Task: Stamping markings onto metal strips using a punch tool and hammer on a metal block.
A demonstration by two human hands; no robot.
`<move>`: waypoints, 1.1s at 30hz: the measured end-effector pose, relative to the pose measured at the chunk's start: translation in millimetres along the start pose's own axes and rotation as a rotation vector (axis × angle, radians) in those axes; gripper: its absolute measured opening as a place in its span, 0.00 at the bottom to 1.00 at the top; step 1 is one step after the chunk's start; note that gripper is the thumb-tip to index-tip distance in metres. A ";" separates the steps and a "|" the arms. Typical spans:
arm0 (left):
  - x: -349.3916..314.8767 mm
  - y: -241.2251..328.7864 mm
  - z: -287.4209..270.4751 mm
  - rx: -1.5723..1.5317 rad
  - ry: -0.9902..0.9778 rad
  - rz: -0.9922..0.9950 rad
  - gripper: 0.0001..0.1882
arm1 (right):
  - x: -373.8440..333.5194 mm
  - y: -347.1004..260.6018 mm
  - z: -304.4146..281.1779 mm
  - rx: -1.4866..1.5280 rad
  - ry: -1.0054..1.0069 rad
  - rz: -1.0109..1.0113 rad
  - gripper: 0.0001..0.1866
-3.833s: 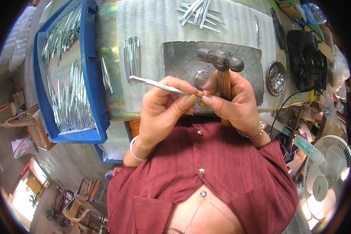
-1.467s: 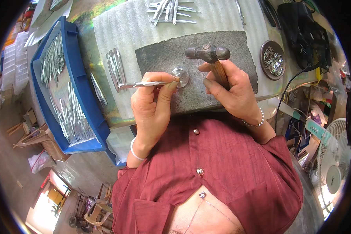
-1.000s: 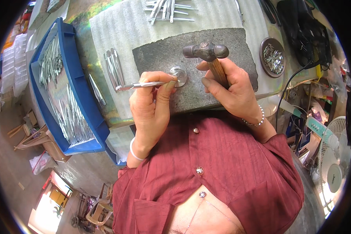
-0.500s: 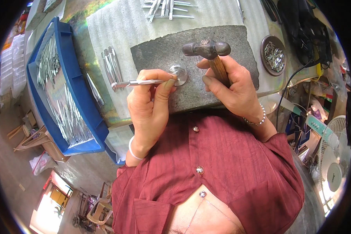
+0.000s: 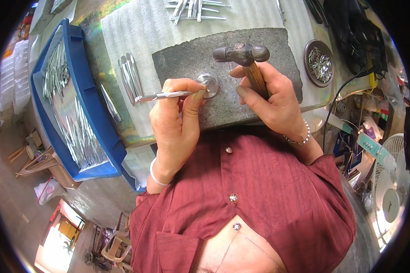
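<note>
My left hand (image 5: 175, 120) pinches a slender silver metal piece (image 5: 161, 95) between thumb and fingers. Its inner end meets a small round metal block (image 5: 210, 86), where my fingertips partly cover it. The block rests on a dark grey slab (image 5: 182, 61). In my right hand (image 5: 278, 102) is a ball-peen hammer (image 5: 243, 54), gripped by its wooden handle close to the head. The hammer head hangs over the slab, to the right of the block and apart from it.
At left stands a blue tray (image 5: 105, 136) with many slender metal pieces. Several similar pieces (image 5: 130, 78) lie left of the slab, and more (image 5: 193, 10) beyond it. A round brown dish (image 5: 309, 75) of small metal bits sits at right, near a black cable (image 5: 339, 93).
The hammer head has moved very slightly away from me. My left hand and the metal piece have barely shifted.
</note>
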State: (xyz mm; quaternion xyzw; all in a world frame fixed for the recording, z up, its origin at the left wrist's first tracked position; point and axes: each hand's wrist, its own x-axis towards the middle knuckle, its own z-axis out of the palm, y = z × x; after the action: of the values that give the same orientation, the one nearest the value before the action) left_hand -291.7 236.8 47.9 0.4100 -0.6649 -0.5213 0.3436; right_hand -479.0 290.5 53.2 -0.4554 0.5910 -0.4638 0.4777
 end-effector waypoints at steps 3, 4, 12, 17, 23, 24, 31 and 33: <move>0.3 0.1 0.1 0.013 -0.002 0.014 0.04 | 0.0 0.4 -2.1 -0.050 -0.059 -0.020 0.15; 1.2 1.4 -0.7 0.011 -0.010 0.002 0.04 | 0.0 0.5 -1.9 -0.053 -0.056 -0.023 0.15; 4.4 0.7 1.6 -0.010 0.046 0.004 0.04 | -0.4 0.1 -2.6 -0.066 -0.054 -0.026 0.14; 2.7 -2.1 3.6 -0.017 0.063 0.034 0.04 | -0.5 -0.1 -3.5 -0.065 -0.064 -0.006 0.14; 3.5 6.2 9.4 0.502 0.057 0.388 0.12 | 0.7 0.3 1.4 -0.007 0.007 -0.021 0.11; 3.5 5.3 10.3 0.503 0.064 0.391 0.12 | 0.3 -2.9 1.4 -0.010 0.003 -0.027 0.11; 1.3 7.5 2.1 0.619 -0.055 0.433 0.15 | -10.1 -29.7 0.7 0.084 -0.097 -0.210 0.15; -0.3 6.1 -0.7 0.604 -0.066 0.436 0.14 | -9.9 -49.7 -2.0 -0.083 -0.165 -0.288 0.15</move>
State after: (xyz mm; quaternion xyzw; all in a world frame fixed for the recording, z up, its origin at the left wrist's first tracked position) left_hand -292.0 237.5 54.0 0.3248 -0.8710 -0.2291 0.2887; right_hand -475.0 292.7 103.7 -0.5913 0.4970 -0.4638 0.4338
